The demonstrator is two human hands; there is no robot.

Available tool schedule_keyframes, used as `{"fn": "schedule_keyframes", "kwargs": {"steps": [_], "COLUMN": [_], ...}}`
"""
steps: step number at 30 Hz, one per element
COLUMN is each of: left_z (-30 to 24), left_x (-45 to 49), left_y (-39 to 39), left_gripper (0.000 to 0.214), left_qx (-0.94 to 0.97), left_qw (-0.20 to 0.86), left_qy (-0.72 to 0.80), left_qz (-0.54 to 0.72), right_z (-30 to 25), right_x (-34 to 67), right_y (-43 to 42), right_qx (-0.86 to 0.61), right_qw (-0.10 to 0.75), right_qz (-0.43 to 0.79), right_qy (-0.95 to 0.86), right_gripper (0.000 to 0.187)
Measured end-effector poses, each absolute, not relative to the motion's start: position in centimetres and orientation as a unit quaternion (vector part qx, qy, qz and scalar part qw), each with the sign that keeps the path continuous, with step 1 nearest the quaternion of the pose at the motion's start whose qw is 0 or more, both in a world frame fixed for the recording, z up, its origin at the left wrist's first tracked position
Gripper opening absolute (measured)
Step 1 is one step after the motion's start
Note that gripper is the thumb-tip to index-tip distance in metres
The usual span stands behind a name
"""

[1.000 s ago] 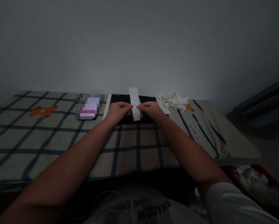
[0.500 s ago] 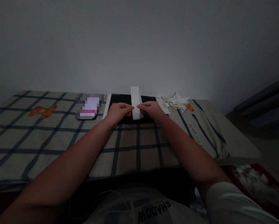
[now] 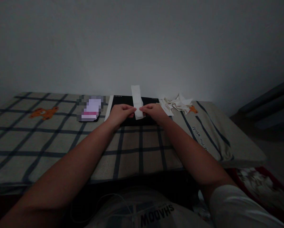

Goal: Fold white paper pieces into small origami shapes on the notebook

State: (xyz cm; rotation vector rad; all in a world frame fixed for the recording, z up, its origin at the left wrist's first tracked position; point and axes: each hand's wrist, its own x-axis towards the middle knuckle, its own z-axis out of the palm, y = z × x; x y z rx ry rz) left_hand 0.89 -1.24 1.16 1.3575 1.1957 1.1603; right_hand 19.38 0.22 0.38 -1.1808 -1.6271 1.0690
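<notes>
A narrow white paper strip (image 3: 136, 95) stands nearly upright between my hands, leaning slightly left at its top. My left hand (image 3: 121, 113) pinches its left edge between thumb and forefinger. On the other edge, the thumb and forefinger of my right hand (image 3: 153, 111) are closed in the same way. Beneath both hands lies a flat black panel (image 3: 148, 100) with a white left border and small white marks along its far edge. The strip and hands cover the panel's middle.
A phone (image 3: 91, 108) with a blurred screen lies to the left on the checked cloth (image 3: 142, 161). Crumpled paper pieces (image 3: 179, 103) are heaped to the right of the panel. A plain wall (image 3: 142, 44) rises behind. At the lower right, a red container (image 3: 232, 174) holds more paper scraps.
The paper strip has tilted a little to the left and its ends sit slightly higher. Both hands keep their pinch in almost the same place.
</notes>
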Motion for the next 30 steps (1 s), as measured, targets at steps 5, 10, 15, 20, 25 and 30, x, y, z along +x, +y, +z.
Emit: {"fn": "schedule_keyframes", "kwargs": {"steps": [5,10,15,20,25,30], "left_z": [1.40,1.32,1.40,1.62,1.59,1.54], "left_x": [0.88,0.95,0.82,0.79,0.88,0.82], "left_y": [-1.30,-1.21,-1.26,-1.41,-1.37,-1.24], "left_gripper": [0.018,0.018,0.020,0.023,0.020,0.019], "left_qx": [0.551,0.536,0.564,0.574,0.586,0.575], "left_qw": [0.438,0.476,0.466,0.412,0.397,0.399], "left_qy": [0.501,0.492,0.499,0.509,0.515,0.514], "left_qz": [0.503,0.495,0.464,0.491,0.484,0.496], "right_z": [0.57,0.34,0.06,0.27,0.49,0.59], "right_x": [19.35,19.45,19.55,19.53,19.30,19.27], "right_y": [0.08,0.25,0.44,0.35,0.29,0.12], "right_qx": [-0.460,-0.464,-0.462,-0.473,-0.463,-0.459], "right_qw": [0.402,0.401,0.403,0.383,0.385,0.386], "right_qz": [0.433,0.409,0.412,0.404,0.389,0.418], "right_qy": [-0.663,-0.675,-0.674,-0.683,-0.697,-0.683], "right_gripper": [0.033,0.030,0.032,0.034,0.028,0.028]}}
